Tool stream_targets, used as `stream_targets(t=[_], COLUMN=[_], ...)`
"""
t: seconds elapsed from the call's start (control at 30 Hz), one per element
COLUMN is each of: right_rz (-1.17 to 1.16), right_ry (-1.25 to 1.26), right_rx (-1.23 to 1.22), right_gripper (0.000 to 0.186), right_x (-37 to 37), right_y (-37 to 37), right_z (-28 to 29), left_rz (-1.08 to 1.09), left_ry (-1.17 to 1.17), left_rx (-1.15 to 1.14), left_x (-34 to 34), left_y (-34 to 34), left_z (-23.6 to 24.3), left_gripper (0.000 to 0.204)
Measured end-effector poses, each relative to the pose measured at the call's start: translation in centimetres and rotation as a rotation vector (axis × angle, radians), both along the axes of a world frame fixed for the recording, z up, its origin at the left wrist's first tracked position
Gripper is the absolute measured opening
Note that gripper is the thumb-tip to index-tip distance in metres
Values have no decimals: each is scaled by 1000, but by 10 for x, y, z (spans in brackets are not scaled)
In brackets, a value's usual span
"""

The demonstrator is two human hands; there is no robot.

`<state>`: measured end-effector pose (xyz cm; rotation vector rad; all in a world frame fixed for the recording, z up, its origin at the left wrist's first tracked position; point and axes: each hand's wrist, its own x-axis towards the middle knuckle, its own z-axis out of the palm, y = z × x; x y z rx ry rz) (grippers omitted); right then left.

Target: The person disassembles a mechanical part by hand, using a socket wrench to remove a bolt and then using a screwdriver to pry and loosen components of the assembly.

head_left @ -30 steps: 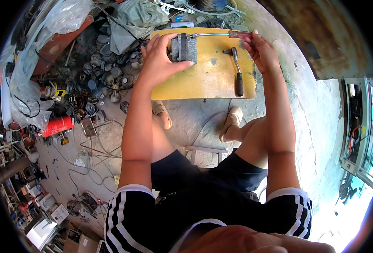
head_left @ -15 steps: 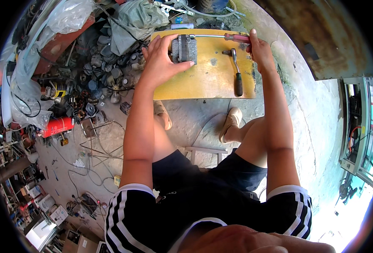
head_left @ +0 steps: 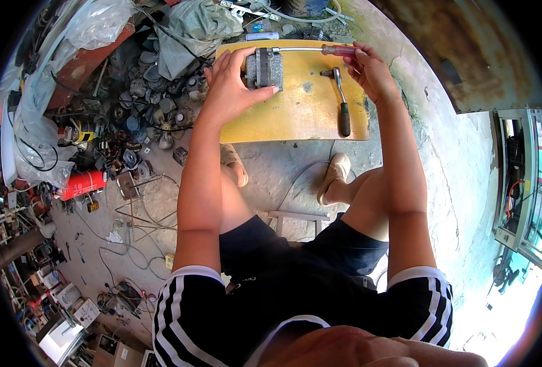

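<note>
A grey motor (head_left: 269, 70) with a dark band round it lies on the yellow board (head_left: 283, 122), toward its far left corner. My left hand (head_left: 231, 82) grips it from the left, thumb along its near side and fingers over the far side. In my right hand (head_left: 372, 68) is the red handle of a nut driver or screwdriver (head_left: 335, 51). Its steel shaft runs level to the left and its end meets the motor's far right corner; the tip itself is too small to make out. A ratchet wrench (head_left: 342, 101) with a dark grip rests on the board, nearer me than the driver.
Heaped motor parts (head_left: 154, 92) crowd the floor left of the board, beneath plastic sheeting (head_left: 200, 30). A red box (head_left: 82, 184) and loose cables lie lower left. A small stool frame (head_left: 298, 217) stands between my legs. At the upper right hangs a rusty panel (head_left: 454, 49).
The fingers of my right hand have shifted their grip on the driver's handle, curling round its end. The driver still meets the motor, which my left hand keeps holding.
</note>
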<state>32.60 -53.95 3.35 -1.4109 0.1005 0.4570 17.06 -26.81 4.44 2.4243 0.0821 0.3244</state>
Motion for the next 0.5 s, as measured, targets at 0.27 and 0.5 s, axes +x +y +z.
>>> stream_targets(t=[0.27, 0.5], right_rz=[-209, -197], right_ry=[83, 73], right_rx=[179, 421], right_gripper=[30, 25], right_x=[-16, -6], right_y=[15, 11], right_z=[1, -26], left_rz=[5, 0], left_ry=[14, 5], left_rx=[4, -10], left_x=[-1, 0], left_y=[1, 0], left_z=[0, 1], left_gripper=[93, 93])
